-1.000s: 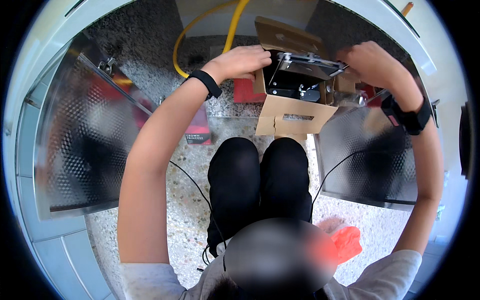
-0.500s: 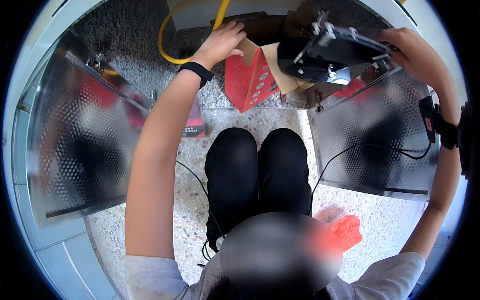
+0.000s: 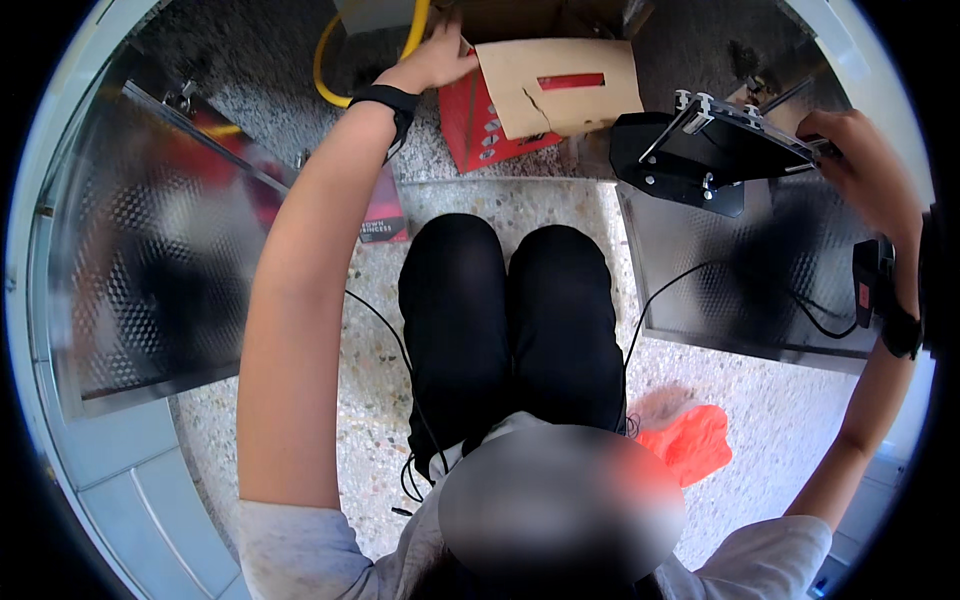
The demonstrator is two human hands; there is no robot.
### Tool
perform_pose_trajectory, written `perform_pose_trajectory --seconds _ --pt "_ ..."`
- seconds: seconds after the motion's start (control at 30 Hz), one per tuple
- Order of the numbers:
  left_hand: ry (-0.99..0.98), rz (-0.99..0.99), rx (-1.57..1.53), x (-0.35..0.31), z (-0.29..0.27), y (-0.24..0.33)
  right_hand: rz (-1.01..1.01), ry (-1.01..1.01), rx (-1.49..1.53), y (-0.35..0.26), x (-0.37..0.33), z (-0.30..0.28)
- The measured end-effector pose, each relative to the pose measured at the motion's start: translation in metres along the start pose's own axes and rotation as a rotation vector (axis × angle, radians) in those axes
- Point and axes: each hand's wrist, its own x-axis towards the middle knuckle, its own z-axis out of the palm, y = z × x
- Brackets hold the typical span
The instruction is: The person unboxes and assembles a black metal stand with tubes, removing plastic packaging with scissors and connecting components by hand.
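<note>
Far left: metal cabinet door (image 3: pixel 170 260), textured panel, standing open. Just right of it, a pink-and-dark box (image 3: pixel 384 215) at the near edge of the cabinet floor, partly behind my left forearm. Beyond that, a yellow hose (image 3: pixel 417 30) looping at the far side.

My left hand (image 3: pixel 433 62) reaches far, to the left edge of a red carton (image 3: pixel 468 125). Thumb and fingers stand apart there; I cannot tell whether they pinch the cardboard wall. The carton's brown flap (image 3: pixel 565 100) is folded out toward me, slotted and torn near the slot.

Right of the carton: a black-and-chrome device (image 3: pixel 680 165) with plates, rods and small knobs, aloft in front of the right cabinet door (image 3: pixel 670 270). My right hand (image 3: pixel 860 165) is closed on its right end. Near right, an orange-red crumpled item (image 3: pixel 690 445) on the floor, material unclear.

Progress, as judged: carton open, device outside it and carried by my right hand alone. Not yet done: device not set down on any surface. Carton interior hidden, so I cannot say whether anything else lies inside.
</note>
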Motion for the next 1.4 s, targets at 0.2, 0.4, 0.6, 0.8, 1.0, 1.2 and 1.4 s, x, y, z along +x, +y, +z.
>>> perform_pose_trajectory --seconds 0.2,0.4,0.6,0.8,1.0,1.2,1.4 --pt "0.320 -0.142 0.078 -0.014 -0.012 0.062 -0.073 0.014 0.103 -0.019 -0.030 0.019" --pt "0.214 -0.247 0.039 -0.027 -0.021 0.046 -0.184 -0.054 0.246 -0.019 -0.032 0.048" --pt "0.075 -0.133 -0.143 -0.050 -0.023 0.042 -0.207 0.008 0.289 -0.027 -0.039 0.065" --pt "-0.003 -0.116 -0.180 -0.077 -0.030 0.052 -0.221 0.079 0.407 -0.019 -0.029 0.078" --pt "-0.586 -0.472 -0.490 -0.076 -0.080 0.095 -0.288 0.199 0.522 -0.012 -0.028 0.070" --pt "-0.519 -0.537 -0.427 -0.090 -0.097 0.123 -0.274 0.399 0.607 -0.010 -0.027 0.049" --pt "-0.611 -0.592 -0.681 -0.081 -0.118 0.140 -0.411 0.594 0.737 -0.020 -0.014 0.028"
